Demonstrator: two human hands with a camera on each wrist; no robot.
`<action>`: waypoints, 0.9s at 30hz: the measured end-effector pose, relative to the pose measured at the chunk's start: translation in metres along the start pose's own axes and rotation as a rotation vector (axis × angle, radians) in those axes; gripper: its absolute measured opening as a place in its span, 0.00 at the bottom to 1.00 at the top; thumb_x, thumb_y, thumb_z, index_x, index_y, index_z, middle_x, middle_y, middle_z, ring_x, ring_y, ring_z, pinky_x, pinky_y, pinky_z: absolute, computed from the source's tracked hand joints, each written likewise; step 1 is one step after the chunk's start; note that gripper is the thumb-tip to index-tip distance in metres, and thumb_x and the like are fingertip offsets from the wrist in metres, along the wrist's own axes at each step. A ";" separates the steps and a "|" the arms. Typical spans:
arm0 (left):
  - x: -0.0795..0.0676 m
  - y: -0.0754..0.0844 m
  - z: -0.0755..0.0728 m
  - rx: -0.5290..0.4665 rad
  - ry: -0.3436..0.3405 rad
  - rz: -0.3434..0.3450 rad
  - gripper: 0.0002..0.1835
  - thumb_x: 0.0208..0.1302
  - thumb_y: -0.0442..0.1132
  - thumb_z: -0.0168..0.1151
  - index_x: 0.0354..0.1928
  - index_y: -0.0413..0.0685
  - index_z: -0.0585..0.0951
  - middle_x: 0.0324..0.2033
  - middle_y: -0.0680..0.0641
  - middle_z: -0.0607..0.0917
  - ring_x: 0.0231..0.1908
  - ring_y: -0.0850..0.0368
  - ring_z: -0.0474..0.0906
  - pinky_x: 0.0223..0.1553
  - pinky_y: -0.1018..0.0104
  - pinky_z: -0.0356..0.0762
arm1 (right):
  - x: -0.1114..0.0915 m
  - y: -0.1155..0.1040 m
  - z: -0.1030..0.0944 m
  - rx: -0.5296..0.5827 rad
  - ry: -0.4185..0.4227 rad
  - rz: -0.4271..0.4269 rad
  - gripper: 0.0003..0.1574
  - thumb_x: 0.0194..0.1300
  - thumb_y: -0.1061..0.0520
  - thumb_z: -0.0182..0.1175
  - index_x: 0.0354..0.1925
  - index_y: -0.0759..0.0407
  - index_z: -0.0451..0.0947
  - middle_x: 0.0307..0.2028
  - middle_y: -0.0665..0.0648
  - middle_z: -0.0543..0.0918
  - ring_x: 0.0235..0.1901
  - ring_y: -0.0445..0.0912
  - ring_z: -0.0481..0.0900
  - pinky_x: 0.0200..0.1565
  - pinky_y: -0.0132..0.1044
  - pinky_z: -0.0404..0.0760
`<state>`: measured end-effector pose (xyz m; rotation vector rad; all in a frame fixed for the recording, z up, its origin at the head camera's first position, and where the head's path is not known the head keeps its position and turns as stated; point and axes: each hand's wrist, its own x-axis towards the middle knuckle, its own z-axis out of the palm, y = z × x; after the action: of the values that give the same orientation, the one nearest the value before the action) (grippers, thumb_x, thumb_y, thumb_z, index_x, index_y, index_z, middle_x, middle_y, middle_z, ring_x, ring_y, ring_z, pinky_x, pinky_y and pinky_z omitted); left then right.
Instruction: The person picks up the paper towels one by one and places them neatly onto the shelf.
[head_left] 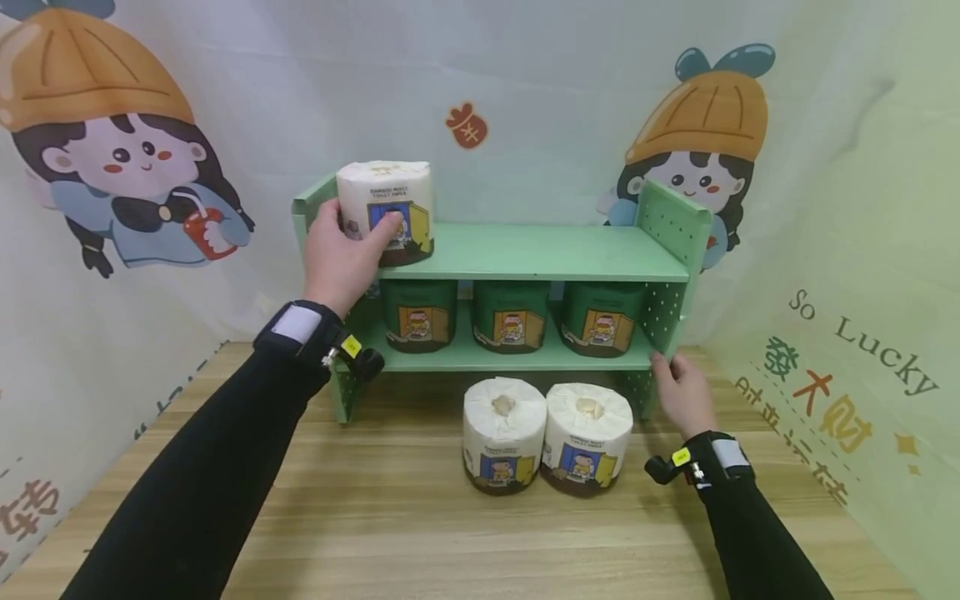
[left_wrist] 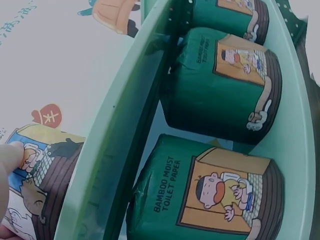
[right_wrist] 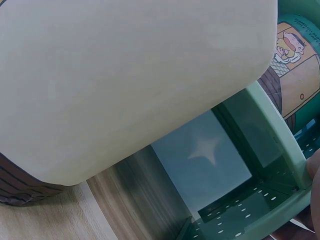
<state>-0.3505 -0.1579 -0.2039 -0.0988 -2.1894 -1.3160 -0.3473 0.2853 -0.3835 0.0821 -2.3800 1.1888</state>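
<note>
- Standing upright on the wooden table (head_left: 360, 517), one white roll (head_left: 504, 450) and another white roll (head_left: 587, 454) are set side by side, touching or nearly so, in front of the green shelf (head_left: 675, 229); the flat ends are used as bases, and the printed fronts are turned forward.
- Beyond them, the lower right edge of the shelf is gripped by the right hand (head_left: 686, 396), its thumb and fingers bent about the side; by this hold, it is judged, the frame is kept from sliding or tipping.
- On the middle tier (head_left: 480, 362), three green rolls (head_left: 508, 318) are ranged upright in a row with gaps left between, probably so that each can be seen and reached singly.
- Above, at the left end of the top tier (head_left: 540, 250), a third white roll (head_left: 385, 185) is held by the left hand (head_left: 347, 262): the thumb is laid across its front and the fingers are wrapped about its left side, seemingly to keep it upright. Whether its weight is borne by the board cannot be told.
- Behind everything, a pale backdrop (head_left: 540, 83) printed with cartoon figures is hung.
</note>
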 end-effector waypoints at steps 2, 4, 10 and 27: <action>0.001 0.000 0.000 0.029 0.003 -0.010 0.44 0.63 0.66 0.61 0.71 0.46 0.60 0.60 0.45 0.73 0.55 0.55 0.71 0.57 0.54 0.74 | 0.000 -0.001 0.000 0.005 -0.001 -0.002 0.29 0.81 0.46 0.42 0.57 0.70 0.74 0.49 0.71 0.79 0.44 0.58 0.75 0.42 0.55 0.76; 0.003 0.000 0.000 0.051 -0.003 -0.023 0.45 0.64 0.66 0.60 0.71 0.45 0.58 0.61 0.44 0.72 0.56 0.54 0.71 0.58 0.53 0.73 | 0.000 -0.001 -0.001 0.004 0.000 -0.003 0.29 0.81 0.46 0.42 0.57 0.70 0.74 0.49 0.71 0.80 0.44 0.58 0.75 0.41 0.54 0.76; 0.006 0.001 0.000 0.078 -0.036 -0.046 0.45 0.65 0.67 0.58 0.71 0.45 0.55 0.62 0.42 0.71 0.57 0.53 0.70 0.59 0.51 0.72 | 0.000 -0.001 -0.001 -0.004 0.003 -0.007 0.28 0.81 0.47 0.43 0.56 0.70 0.75 0.47 0.71 0.80 0.40 0.57 0.75 0.37 0.49 0.74; 0.002 -0.004 -0.003 -0.012 -0.049 -0.021 0.46 0.63 0.66 0.61 0.74 0.52 0.57 0.70 0.51 0.62 0.67 0.60 0.54 0.68 0.51 0.57 | 0.001 -0.001 0.000 -0.016 0.007 0.021 0.29 0.81 0.45 0.42 0.55 0.69 0.75 0.45 0.69 0.81 0.40 0.56 0.74 0.36 0.47 0.74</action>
<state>-0.3527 -0.1629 -0.2049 -0.1139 -2.2296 -1.3519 -0.3478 0.2850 -0.3829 0.0482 -2.3895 1.1780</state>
